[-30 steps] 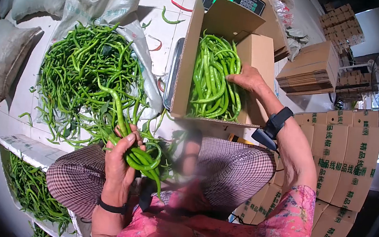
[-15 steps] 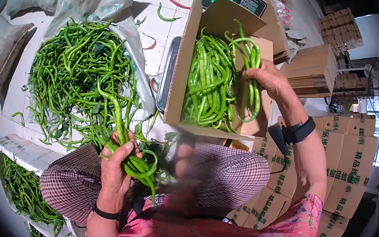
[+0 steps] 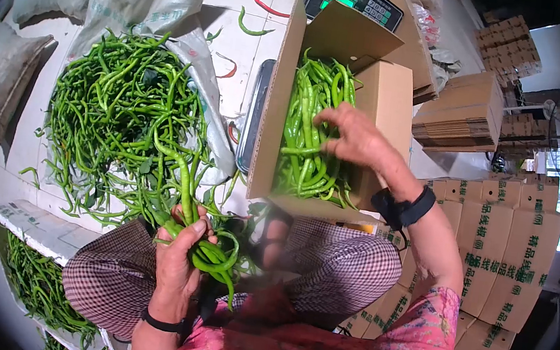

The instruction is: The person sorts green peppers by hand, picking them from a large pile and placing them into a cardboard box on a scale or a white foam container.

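Note:
My left hand (image 3: pixel 179 253) is closed around a bunch of long green chili peppers (image 3: pixel 215 259), above my lap. One long pepper sticks up out of the fist. My right hand (image 3: pixel 360 140) is over the open cardboard box (image 3: pixel 392 105), fingers apart, close above the green chili peppers (image 3: pixel 312 98) lying lengthwise inside; whether the fingertips touch them is hard to see. To the left, a big heap of green chili peppers (image 3: pixel 118 96) spreads over a white woven sack (image 3: pixel 150 5) on the tiled floor.
A digital scale display (image 3: pixel 354 1) stands behind the box, and the scale's platform edge (image 3: pixel 254 116) shows along its left side. Loose red peppers (image 3: pixel 270 6) lie on the floor. Printed cartons (image 3: pixel 505 251) are stacked at right. Full sacks (image 3: pixel 1 81) and a foam box (image 3: pixel 29 225) are at left.
My right hand has moved left over the box and let go of the peppers it held, which now lie among the others. My left hand keeps its bunch. The view has shifted slightly.

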